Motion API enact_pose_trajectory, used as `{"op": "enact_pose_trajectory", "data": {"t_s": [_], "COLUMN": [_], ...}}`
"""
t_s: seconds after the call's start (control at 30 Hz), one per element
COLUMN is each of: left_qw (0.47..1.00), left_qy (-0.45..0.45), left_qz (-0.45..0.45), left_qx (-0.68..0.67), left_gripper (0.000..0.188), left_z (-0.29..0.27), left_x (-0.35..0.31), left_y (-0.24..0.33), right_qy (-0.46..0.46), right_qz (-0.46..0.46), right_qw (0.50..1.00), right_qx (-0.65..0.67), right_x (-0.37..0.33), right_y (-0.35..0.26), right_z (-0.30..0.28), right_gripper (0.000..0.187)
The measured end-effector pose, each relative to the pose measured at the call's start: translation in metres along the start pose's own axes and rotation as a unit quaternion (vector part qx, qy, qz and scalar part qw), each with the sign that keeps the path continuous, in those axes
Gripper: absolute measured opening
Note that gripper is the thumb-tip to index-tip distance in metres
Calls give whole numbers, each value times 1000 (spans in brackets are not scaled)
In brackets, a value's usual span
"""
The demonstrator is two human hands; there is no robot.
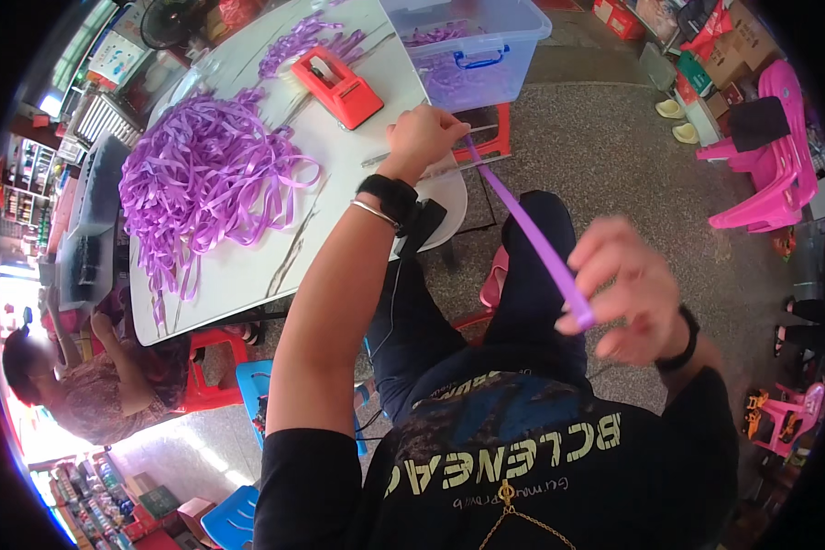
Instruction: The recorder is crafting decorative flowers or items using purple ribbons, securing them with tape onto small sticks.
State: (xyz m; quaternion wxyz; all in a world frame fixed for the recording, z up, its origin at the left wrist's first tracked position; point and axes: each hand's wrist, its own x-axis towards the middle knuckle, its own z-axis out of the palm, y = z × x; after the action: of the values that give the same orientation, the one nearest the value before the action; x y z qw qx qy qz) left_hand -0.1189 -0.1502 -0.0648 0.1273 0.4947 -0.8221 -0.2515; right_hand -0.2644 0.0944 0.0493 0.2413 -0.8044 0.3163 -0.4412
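Observation:
A purple ribbon (pixel 529 227) runs taut between my two hands, above my lap. My left hand (pixel 422 140) pinches its far end beside the table's right edge. At the near end, my right hand (pixel 628 289) has the ribbon looped around a finger; its fingers are slightly blurred. A large heap of purple ribbons (pixel 206 174) lies on the white marbled table (pixel 247 284), left of my left forearm. Just beyond my left hand stands a red tape dispenser (pixel 337 87). A smaller bunch of purple ribbons (pixel 302 46) lies behind it.
A clear plastic bin (pixel 500 73) with a blue handle holds more purple ribbons at the table's far right. Another person (pixel 96 385) sits at the left. Pink chairs (pixel 779 165) stand at the right, blue stools (pixel 252 394) at the lower left. A dark box-shaped device (pixel 422 220) sits on the table edge.

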Motion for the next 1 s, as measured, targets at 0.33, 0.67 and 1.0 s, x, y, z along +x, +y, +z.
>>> {"op": "enact_pose_trajectory", "data": {"t_s": [0.33,0.67,1.0], "left_qw": [1000,988,993], "left_qy": [9,70,31], "left_qz": [14,-14,67], "left_qx": [-21,-137,-94], "left_gripper": [17,19,20], "left_z": [1,3,-4], "left_x": [-3,-2,-5], "left_y": [1,-3,11], "right_qy": [158,51,119], "right_qz": [57,237,424], "right_qw": [972,950,853], "right_qx": [165,199,281], "right_x": [171,188,39], "right_y": [134,315,404], "right_z": [-45,-9,65], "right_gripper": [31,35,31]}}
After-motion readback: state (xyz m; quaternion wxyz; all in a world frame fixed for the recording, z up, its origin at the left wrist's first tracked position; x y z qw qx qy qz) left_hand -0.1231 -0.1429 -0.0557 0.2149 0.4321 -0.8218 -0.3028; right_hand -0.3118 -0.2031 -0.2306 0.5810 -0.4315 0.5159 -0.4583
